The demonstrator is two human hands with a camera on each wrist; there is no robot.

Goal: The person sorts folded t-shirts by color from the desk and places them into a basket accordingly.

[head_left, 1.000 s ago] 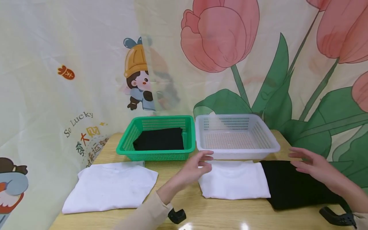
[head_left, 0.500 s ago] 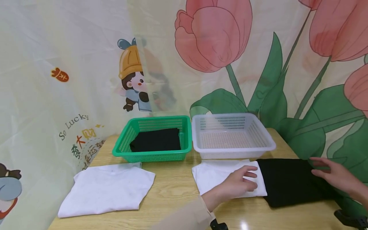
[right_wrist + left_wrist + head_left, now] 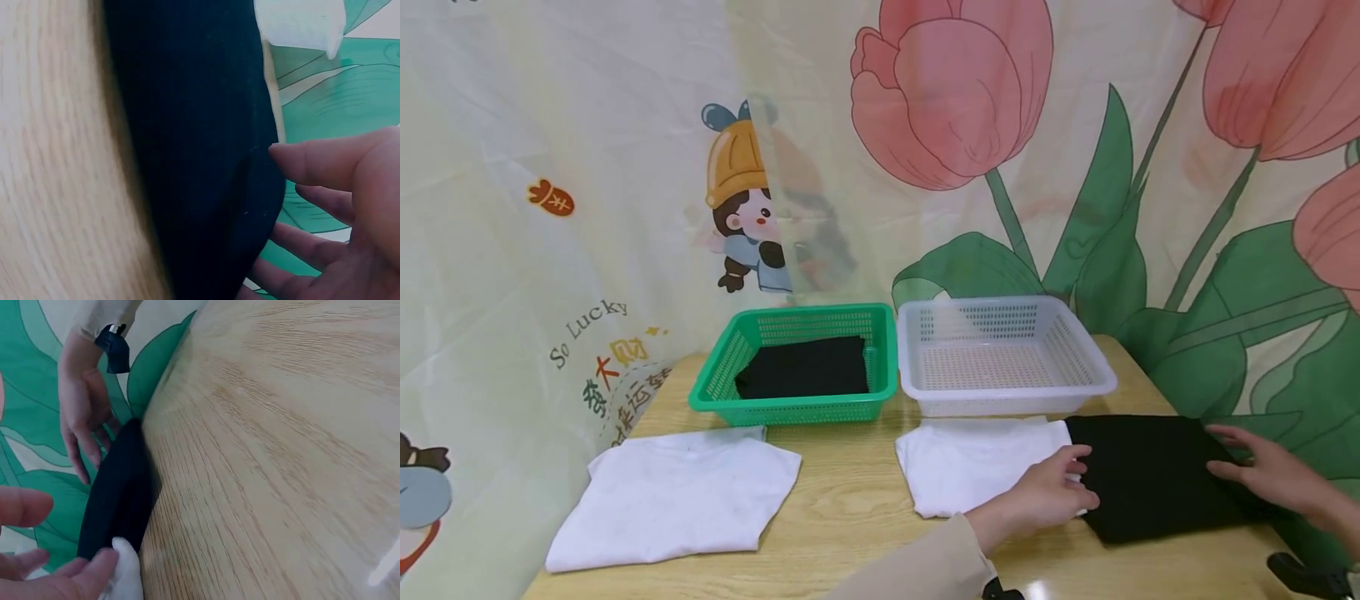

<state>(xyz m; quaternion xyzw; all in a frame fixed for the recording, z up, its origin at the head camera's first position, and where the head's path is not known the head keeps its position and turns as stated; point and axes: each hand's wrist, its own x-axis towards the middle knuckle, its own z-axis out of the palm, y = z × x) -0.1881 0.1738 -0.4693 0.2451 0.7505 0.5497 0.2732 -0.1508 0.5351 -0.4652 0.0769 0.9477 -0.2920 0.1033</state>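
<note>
A folded black garment (image 3: 1157, 475) lies at the right of the table, beside a folded white shirt (image 3: 977, 462). My left hand (image 3: 1048, 493) hovers where the white shirt's right edge meets the black cloth, thumb and fingers spread apart. In the left wrist view its fingers (image 3: 94, 572) overlap the white edge. My right hand (image 3: 1273, 473) is at the black garment's outer right edge. In the right wrist view the thumb (image 3: 306, 162) reaches the top of that edge, while the other fingers sit along its side, partly hidden.
Behind them stands a white plastic basket (image 3: 1007, 392). A green basket (image 3: 790, 410) to its left contains a folded black cloth (image 3: 805, 368). Another white shirt (image 3: 677, 500) lies on the wooden table's (image 3: 842, 500) left side. A printed curtain (image 3: 820, 167) hangs behind.
My left hand has swept right across the white shirt to the black garment's near-left side. The right hand has moved outward and lower, to the black garment's right edge. The view has shifted slightly.
</note>
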